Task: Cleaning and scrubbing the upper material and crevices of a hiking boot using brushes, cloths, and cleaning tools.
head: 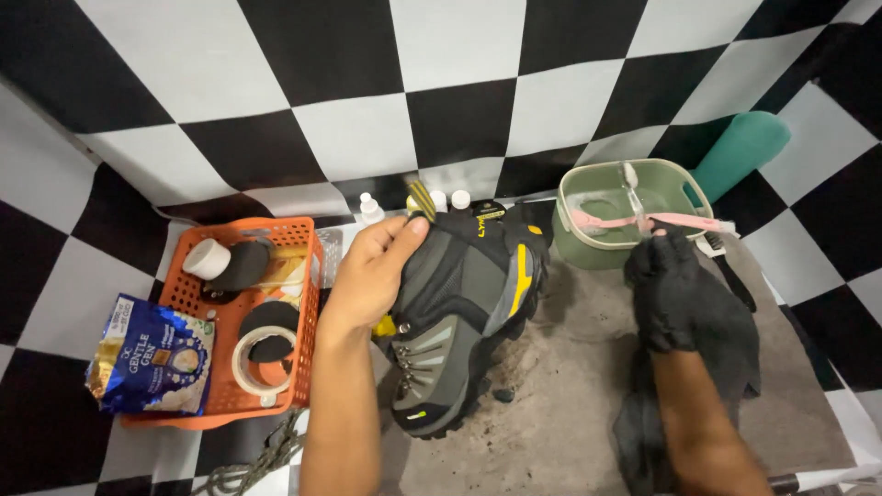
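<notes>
Bright, even overhead light — soft shadows, mostly sharp, checkered lines bowing at the edges.

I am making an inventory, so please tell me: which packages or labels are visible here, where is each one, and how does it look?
Blue pouch: far left, beside the orange basket; crinkled bag with a yellow corner.
Small bottles: behind the boot; white, labels too small to see.
No signs or screens.

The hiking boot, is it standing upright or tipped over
Tipped. The hiking boot lies on its side on the grey mat, tongue and lace hooks facing up, sole edge turned sideways; the left hand grips its ankle.
</notes>
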